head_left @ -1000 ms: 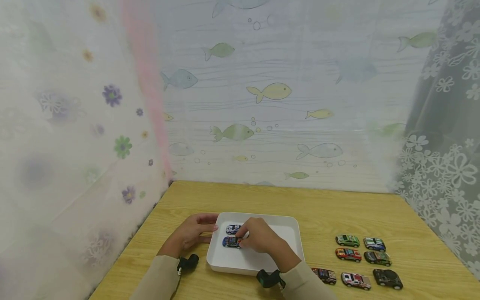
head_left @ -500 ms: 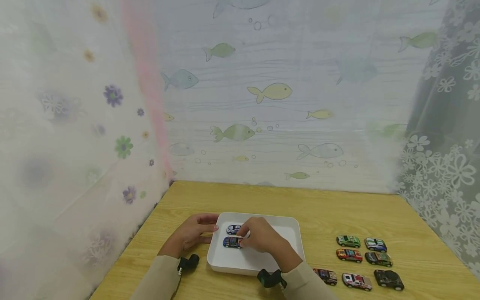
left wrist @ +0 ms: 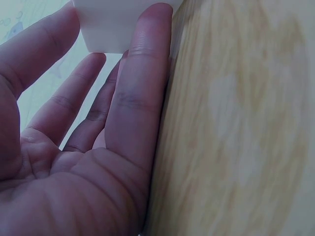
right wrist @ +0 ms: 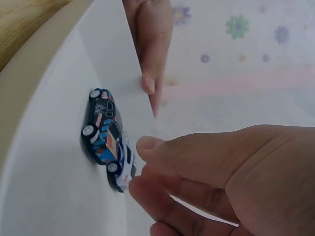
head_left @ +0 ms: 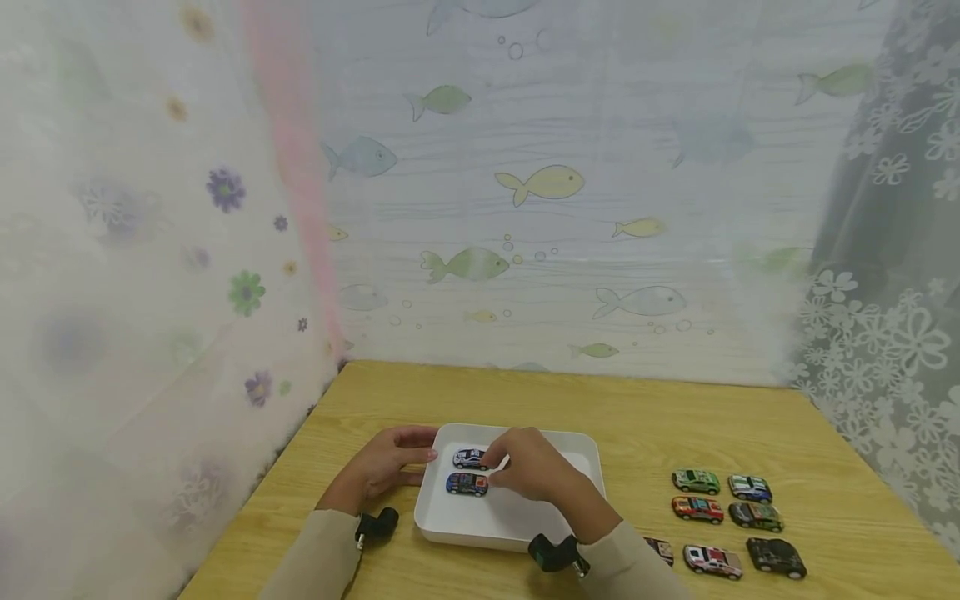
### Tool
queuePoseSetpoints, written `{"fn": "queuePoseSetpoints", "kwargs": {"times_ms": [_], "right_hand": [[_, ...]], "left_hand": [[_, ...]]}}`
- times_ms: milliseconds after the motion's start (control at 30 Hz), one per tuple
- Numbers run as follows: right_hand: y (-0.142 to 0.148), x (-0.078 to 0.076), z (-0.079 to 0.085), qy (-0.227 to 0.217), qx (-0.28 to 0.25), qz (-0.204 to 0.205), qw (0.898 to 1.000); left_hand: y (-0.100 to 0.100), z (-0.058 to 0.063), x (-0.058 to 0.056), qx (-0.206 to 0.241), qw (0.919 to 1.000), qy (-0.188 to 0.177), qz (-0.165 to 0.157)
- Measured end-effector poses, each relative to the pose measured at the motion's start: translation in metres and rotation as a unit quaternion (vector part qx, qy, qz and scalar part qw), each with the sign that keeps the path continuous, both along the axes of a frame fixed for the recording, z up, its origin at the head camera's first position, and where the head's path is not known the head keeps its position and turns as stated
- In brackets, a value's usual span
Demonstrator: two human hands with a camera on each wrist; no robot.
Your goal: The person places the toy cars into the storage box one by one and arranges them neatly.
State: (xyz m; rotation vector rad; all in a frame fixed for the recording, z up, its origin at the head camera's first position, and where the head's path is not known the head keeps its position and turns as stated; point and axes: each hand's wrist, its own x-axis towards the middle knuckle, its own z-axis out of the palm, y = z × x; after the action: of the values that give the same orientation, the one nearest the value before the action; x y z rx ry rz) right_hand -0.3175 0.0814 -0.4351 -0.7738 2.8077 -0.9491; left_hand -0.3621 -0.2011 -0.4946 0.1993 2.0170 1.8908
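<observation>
In the head view a white tray [head_left: 510, 521] stands on the table. Two toy cars sit side by side in its left part: a white-and-dark one [head_left: 468, 458] behind and a blue one with a red patch [head_left: 467, 484] in front. My right hand [head_left: 536, 467] is over the tray, thumb and fingertips apart beside the cars' right ends. In the right wrist view the white car [right wrist: 126, 164] is partly hidden behind the blue car [right wrist: 104, 128]. My left hand [head_left: 386, 467] rests against the tray's left wall, its fingers fairly straight in the left wrist view [left wrist: 118, 108].
Several toy cars stand on the wooden table [head_left: 637, 408] right of the tray, among them a green one [head_left: 696, 481], a red one [head_left: 697, 509] and a black one [head_left: 776, 557]. My right sleeve partly covers another dark car [head_left: 660, 550]. Patterned curtains [head_left: 555, 250] hang behind and beside the table.
My right hand has come off the blue car and shifted slightly right, with its fingertips parting. More of both cars in the tray shows. My left hand stays at the tray.
</observation>
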Motion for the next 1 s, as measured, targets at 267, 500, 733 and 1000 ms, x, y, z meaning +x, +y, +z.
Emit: {"fn": "queuePoseSetpoints", "kwargs": {"times_ms": [267, 500, 733, 1000], "right_hand": [[0.030, 0.008, 0.013, 0.008, -0.018, 0.007, 1.000], [0.057, 0.015, 0.015, 0.035, -0.014, -0.001, 0.999], [0.090, 0.022, 0.015, 0.076, 0.002, -0.011, 0.997], [0.126, 0.030, 0.011, 0.091, 0.005, -0.005, 0.996]], "left_hand": [[0.004, 0.002, -0.002, -0.002, 1.0000, 0.003, 0.003], [0.005, 0.002, -0.002, -0.006, 1.0000, 0.007, 0.000], [0.007, 0.002, -0.004, -0.007, 1.0000, 0.007, -0.001], [0.001, -0.002, -0.002, -0.005, 1.0000, 0.001, 0.004]]}}
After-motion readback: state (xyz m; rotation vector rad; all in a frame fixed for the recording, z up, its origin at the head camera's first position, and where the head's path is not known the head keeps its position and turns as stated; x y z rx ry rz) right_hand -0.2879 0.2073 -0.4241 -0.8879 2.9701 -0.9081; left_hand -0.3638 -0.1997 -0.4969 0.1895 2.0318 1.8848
